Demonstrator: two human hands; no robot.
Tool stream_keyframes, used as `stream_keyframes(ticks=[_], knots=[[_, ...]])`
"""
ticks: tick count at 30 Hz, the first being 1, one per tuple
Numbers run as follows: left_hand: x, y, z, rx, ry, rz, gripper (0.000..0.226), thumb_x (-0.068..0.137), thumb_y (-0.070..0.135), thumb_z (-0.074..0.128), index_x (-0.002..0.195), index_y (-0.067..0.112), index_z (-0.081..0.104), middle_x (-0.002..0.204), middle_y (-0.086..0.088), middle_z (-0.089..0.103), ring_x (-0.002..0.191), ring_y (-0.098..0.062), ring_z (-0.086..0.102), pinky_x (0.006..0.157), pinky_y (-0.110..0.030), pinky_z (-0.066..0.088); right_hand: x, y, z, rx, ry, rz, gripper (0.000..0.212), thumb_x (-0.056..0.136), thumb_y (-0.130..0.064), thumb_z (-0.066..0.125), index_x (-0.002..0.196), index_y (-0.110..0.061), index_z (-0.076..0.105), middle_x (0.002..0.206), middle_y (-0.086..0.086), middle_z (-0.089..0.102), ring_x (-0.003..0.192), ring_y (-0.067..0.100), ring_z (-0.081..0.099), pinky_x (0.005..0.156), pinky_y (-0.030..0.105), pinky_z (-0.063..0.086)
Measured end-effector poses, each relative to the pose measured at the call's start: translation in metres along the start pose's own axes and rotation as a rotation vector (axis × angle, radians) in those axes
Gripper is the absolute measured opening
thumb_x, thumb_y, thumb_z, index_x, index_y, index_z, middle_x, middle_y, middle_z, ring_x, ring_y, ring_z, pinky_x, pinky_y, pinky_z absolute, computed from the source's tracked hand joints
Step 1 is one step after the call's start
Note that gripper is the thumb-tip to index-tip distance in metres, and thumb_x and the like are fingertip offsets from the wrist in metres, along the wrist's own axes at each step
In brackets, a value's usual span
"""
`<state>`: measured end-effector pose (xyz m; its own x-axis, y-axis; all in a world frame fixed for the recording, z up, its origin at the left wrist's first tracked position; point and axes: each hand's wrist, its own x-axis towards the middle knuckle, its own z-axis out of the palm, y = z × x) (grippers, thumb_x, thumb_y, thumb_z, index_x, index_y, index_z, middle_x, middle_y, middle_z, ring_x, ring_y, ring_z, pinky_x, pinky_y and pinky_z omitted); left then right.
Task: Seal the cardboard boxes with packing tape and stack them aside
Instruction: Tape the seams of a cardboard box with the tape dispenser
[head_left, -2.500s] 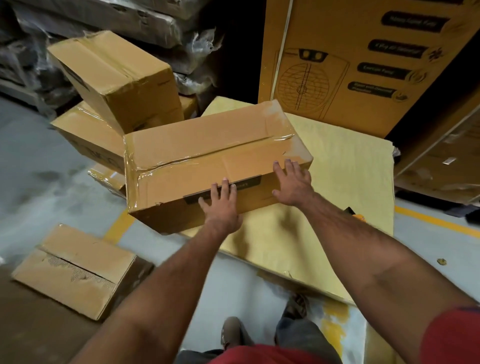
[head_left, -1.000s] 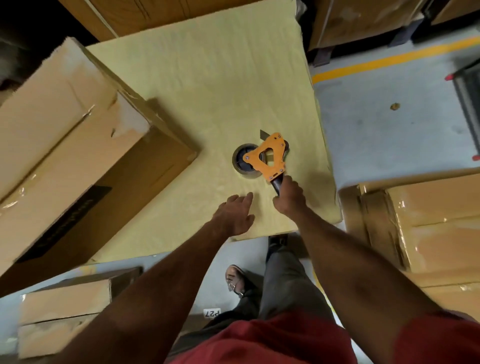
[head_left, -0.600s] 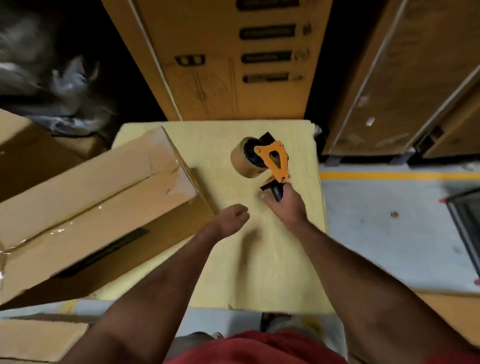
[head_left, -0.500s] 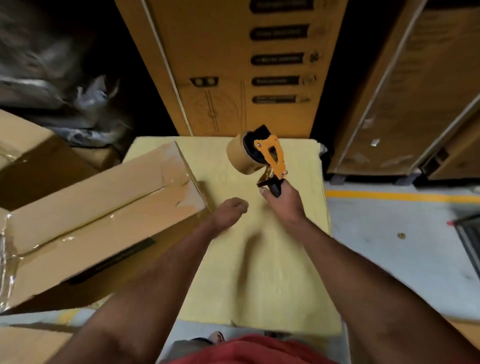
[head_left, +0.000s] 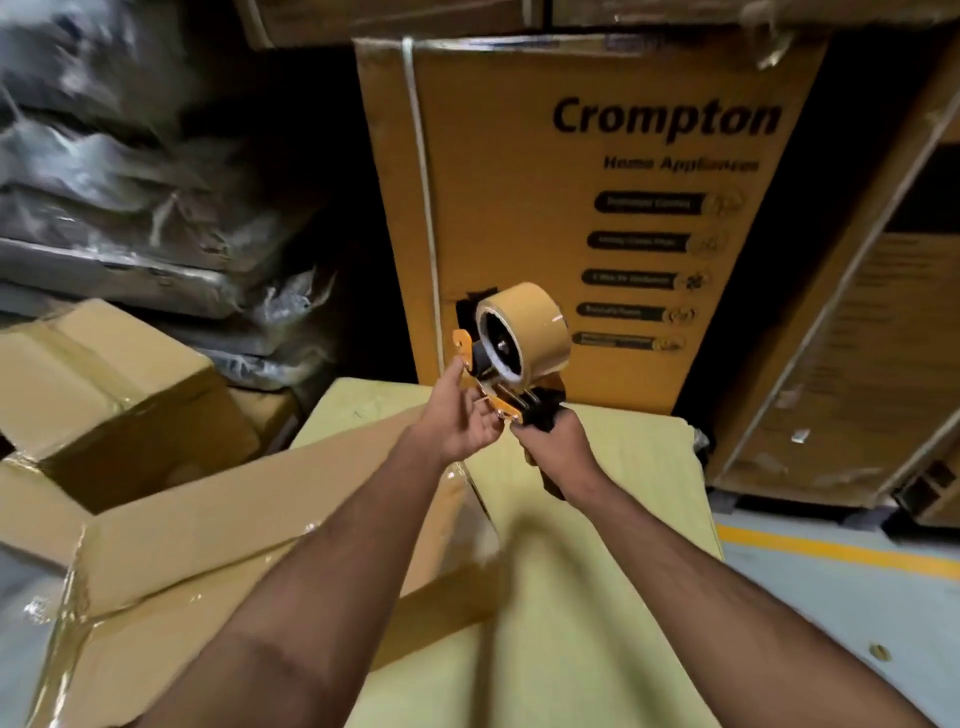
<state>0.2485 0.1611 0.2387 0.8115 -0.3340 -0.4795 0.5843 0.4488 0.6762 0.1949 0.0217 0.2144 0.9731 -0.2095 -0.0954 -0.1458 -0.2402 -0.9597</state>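
My right hand (head_left: 558, 447) grips the black handle of an orange tape dispenser (head_left: 511, 358) and holds it up in the air, its brown tape roll facing me. My left hand (head_left: 460, 415) reaches up to the dispenser's front, thumb against the orange plate, fingers curled under the frame near the tape's end. A long taped cardboard box (head_left: 234, 561) lies on the yellow padded surface (head_left: 597, 597) below my left forearm. Another taped box (head_left: 104, 384) sits tilted at the far left.
A tall printed Crompton carton (head_left: 597, 208) stands right behind the dispenser. Plastic-wrapped goods (head_left: 130, 182) are piled at the back left. More large cartons (head_left: 857, 338) stand on the right. Grey floor with a yellow line (head_left: 831, 551) shows at the lower right.
My right hand has lifted the dispenser off the yellow surface and turned the roll toward me. My left hand rose from the surface to the dispenser's front. My view tilted upward.
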Motion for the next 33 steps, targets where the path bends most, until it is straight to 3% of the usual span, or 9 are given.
stream_keyframes(ticks=[3, 6, 9, 13, 16, 21, 25, 29, 33], knots=[[0.009, 0.030, -0.018, -0.084, -0.012, 0.015, 0.046, 0.095, 0.057, 0.048, 0.099, 0.013, 0.061, 0.079, -0.002, 0.059, 0.057, -0.011, 0.048, 0.049, -0.018, 0.042, 0.018, -0.018, 0.017, 0.028, -0.026, -0.010, 0.005, 0.085, -0.008, 0.068, 0.085, -0.007, 0.063, 0.058, 0.003, 0.054, 0.049, 0.017, 0.048, 0.051, 0.028, 0.039], [0.016, 0.053, -0.032, -0.141, -0.018, 0.023, 0.044, 0.097, 0.054, 0.050, 0.092, 0.012, 0.063, 0.077, -0.002, 0.059, 0.056, -0.010, 0.047, 0.049, -0.018, 0.040, 0.030, -0.027, 0.035, 0.070, -0.047, -0.015, 0.017, 0.086, -0.005, 0.066, 0.072, -0.010, 0.058, 0.054, 0.004, 0.051, 0.048, 0.018, 0.046, 0.053, 0.030, 0.039], [0.026, 0.068, -0.049, -0.106, -0.009, -0.001, 0.032, 0.096, 0.040, 0.058, 0.081, 0.012, 0.061, 0.068, -0.002, 0.057, 0.049, -0.009, 0.050, 0.046, -0.015, 0.040, 0.038, -0.028, 0.053, 0.095, -0.056, -0.001, 0.021, 0.088, -0.004, 0.065, 0.069, -0.009, 0.057, 0.054, 0.004, 0.052, 0.046, 0.017, 0.047, 0.055, 0.031, 0.040], [0.050, 0.081, -0.078, -0.036, 0.026, -0.068, 0.021, 0.100, 0.025, 0.055, 0.085, 0.010, 0.059, 0.062, -0.002, 0.055, 0.048, -0.005, 0.052, 0.043, -0.011, 0.041, 0.045, -0.020, 0.071, 0.077, -0.046, 0.025, 0.019, 0.088, -0.006, 0.065, 0.070, -0.008, 0.058, 0.054, 0.004, 0.052, 0.048, 0.018, 0.047, 0.055, 0.032, 0.040], [0.066, 0.085, -0.097, 0.142, 0.049, -0.098, 0.021, 0.102, 0.020, 0.052, 0.084, 0.009, 0.058, 0.060, -0.002, 0.055, 0.047, -0.004, 0.049, 0.042, -0.011, 0.041, 0.047, -0.011, 0.078, 0.033, -0.029, 0.056, 0.018, 0.088, -0.007, 0.065, 0.071, -0.009, 0.060, 0.054, 0.002, 0.052, 0.047, 0.016, 0.046, 0.052, 0.029, 0.040], [0.106, 0.078, -0.126, 0.628, 0.011, -0.061, 0.018, 0.098, 0.011, 0.054, 0.081, 0.013, 0.058, 0.063, 0.002, 0.054, 0.050, -0.003, 0.043, 0.042, -0.012, 0.037, 0.042, 0.014, 0.082, -0.114, -0.030, 0.119, 0.019, 0.087, -0.017, 0.066, 0.076, -0.002, 0.059, 0.060, 0.006, 0.051, 0.054, 0.018, 0.047, 0.050, 0.028, 0.038], [0.134, 0.063, -0.148, 0.816, -0.021, -0.024, 0.021, 0.096, 0.011, 0.056, 0.077, 0.013, 0.064, 0.067, -0.004, 0.057, 0.055, -0.011, 0.048, 0.052, -0.023, 0.039, 0.039, 0.033, 0.086, -0.266, -0.027, 0.136, 0.027, 0.080, -0.030, 0.065, 0.067, -0.012, 0.050, 0.059, 0.003, 0.047, 0.056, 0.020, 0.045, 0.055, 0.032, 0.034], [0.152, 0.053, -0.145, 0.976, 0.060, 0.127, 0.037, 0.096, 0.001, 0.050, 0.061, 0.013, 0.054, 0.057, -0.005, 0.049, 0.043, -0.011, 0.043, 0.048, -0.025, 0.035, 0.035, 0.044, 0.084, -0.345, 0.007, 0.184, 0.029, 0.084, -0.024, 0.065, 0.063, -0.014, 0.047, 0.058, 0.000, 0.046, 0.055, 0.019, 0.043, 0.056, 0.030, 0.033], [0.168, 0.067, -0.152, 1.101, 0.138, 0.309, 0.037, 0.098, 0.020, 0.057, 0.061, 0.015, 0.053, 0.064, -0.006, 0.050, 0.061, -0.019, 0.046, 0.064, -0.031, 0.039, 0.018, 0.057, 0.076, -0.361, 0.002, 0.230, 0.027, 0.079, -0.027, 0.062, 0.063, -0.014, 0.045, 0.055, -0.001, 0.043, 0.053, 0.020, 0.041, 0.056, 0.031, 0.032]])
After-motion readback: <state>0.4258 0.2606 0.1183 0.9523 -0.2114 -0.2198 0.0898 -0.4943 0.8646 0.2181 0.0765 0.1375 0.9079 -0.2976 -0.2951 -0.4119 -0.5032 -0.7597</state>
